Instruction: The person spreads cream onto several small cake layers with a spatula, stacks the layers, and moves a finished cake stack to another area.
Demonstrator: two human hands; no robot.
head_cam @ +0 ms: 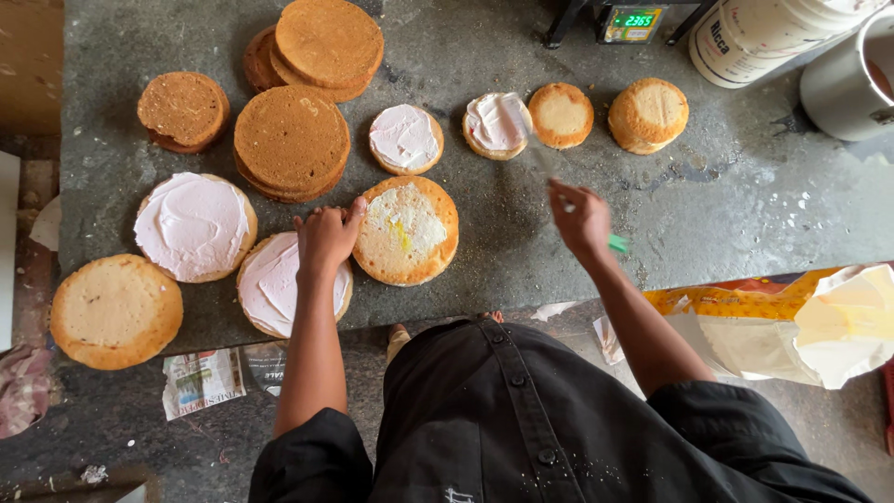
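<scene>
Golden-brown sponge rounds (291, 140) all over a speckled grey stone counter (736, 205), pale pink-white cream on a few (194, 224), a yellow smear on the cream of the cake (407, 230) by the left hand (326, 237), green handle (618, 244) in the right hand (579, 219), black sleeves (312, 461).

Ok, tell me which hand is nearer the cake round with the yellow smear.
Left. The left hand rests at the left edge of the yellow-smeared round, thumb touching it. The right hand holds a green-handled spatula apart from it, off to its right.
</scene>
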